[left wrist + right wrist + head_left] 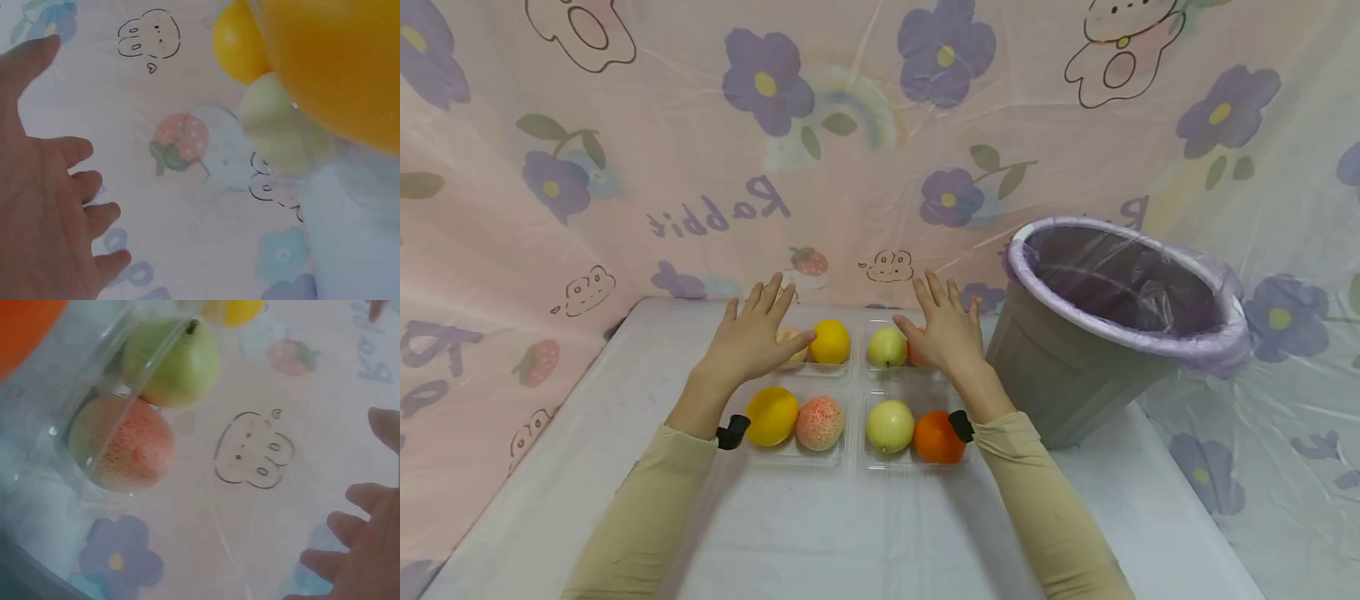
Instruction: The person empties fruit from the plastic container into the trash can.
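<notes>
Fruit (891,426) is sitting two by two in four clear trays (916,465), all to the left of the grey bin (1060,367); two trays are standing nearer the bin and two farther from it. The right hand (951,329) is hanging over the back tray nearer the bin, so it is making the closer hand for the green fruit (886,347) and the pinkish fruit (916,355) there. The left hand (751,335) is hanging over the back tray farther from the bin, and its thumb is crossing the edge of a yellow fruit (832,342) in the head view. Fingers on both hands are lying spread and mostly straight, pointing past the fruit, and they are pinching nothing; the wrist views are showing a gap between fingers and fruit. Every piece is looking roundish, so no long side is showing. Front trays are lying behind the fingertips, close to the wrists. Left fingers are hiding most of a pale fruit (787,335), the right hand is covering much of the pinkish one, and a black wrist piece (961,426) is blocking a bit of the orange fruit (938,437) nearest the bin. Wrist views are cutting off both hands and the biggest fruits, and the bin's bottom is hiding from sight.
</notes>
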The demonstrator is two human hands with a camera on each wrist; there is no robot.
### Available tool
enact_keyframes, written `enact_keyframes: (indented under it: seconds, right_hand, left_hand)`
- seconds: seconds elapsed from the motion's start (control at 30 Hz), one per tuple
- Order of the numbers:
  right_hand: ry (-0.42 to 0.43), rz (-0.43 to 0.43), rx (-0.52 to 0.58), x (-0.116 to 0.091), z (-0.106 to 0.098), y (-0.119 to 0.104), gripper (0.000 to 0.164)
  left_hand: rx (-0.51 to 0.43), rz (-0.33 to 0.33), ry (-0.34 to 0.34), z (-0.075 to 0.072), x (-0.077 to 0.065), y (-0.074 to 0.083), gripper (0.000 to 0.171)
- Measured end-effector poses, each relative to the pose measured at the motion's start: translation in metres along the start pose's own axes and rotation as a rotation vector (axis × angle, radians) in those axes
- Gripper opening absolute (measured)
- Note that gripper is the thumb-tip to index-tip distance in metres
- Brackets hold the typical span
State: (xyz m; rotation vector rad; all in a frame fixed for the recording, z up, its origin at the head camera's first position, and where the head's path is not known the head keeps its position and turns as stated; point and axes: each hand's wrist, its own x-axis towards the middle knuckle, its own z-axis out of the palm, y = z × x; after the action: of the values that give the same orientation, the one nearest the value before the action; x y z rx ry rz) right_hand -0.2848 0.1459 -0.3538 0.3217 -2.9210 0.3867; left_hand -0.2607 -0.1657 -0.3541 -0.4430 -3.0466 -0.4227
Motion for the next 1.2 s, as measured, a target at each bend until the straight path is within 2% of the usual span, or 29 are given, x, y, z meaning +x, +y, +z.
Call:
enact_keyframes:
  seconds: [0.13, 0.23, 0.47, 0.67, 0.8, 0.97, 1.2]
  right_hand:
    - [0.053, -0.046, 0.01, -0.006, -0.01, -0.003, 0.08]
    - [0.106, -0.088, 0.018, -0.012, -0.019, -0.005, 0.079]
    - [0.225, -0.183, 0.059, -0.025, -0.042, -0.003, 0.076]
    - [0.271, -0.257, 0.101, -0.037, -0.066, 0.003, 0.076]
    - [0.335, -0.324, 0.114, -0.045, -0.082, 0.01, 0.076]
    - [0.407, -0.402, 0.14, -0.057, -0.1, 0.019, 0.074]
    - [0.435, -0.389, 0.085, -0.077, -0.121, 0.032, 0.071]
  left_hand:
    - [-0.034, 0.04, 0.007, 0.001, -0.009, -0.009, 0.092]
    - [-0.07, 0.058, 0.042, 0.003, -0.017, -0.018, 0.088]
    - [-0.156, 0.053, 0.138, 0.009, -0.032, -0.04, 0.077]
    - [-0.284, 0.043, 0.195, 0.018, -0.044, -0.06, 0.062]
    - [-0.398, 0.062, 0.225, 0.026, -0.049, -0.074, 0.054]
    - [-0.483, 0.056, 0.204, 0.039, -0.053, -0.084, 0.048]
    - [-0.514, -0.026, 0.101, 0.06, -0.064, -0.093, 0.047]
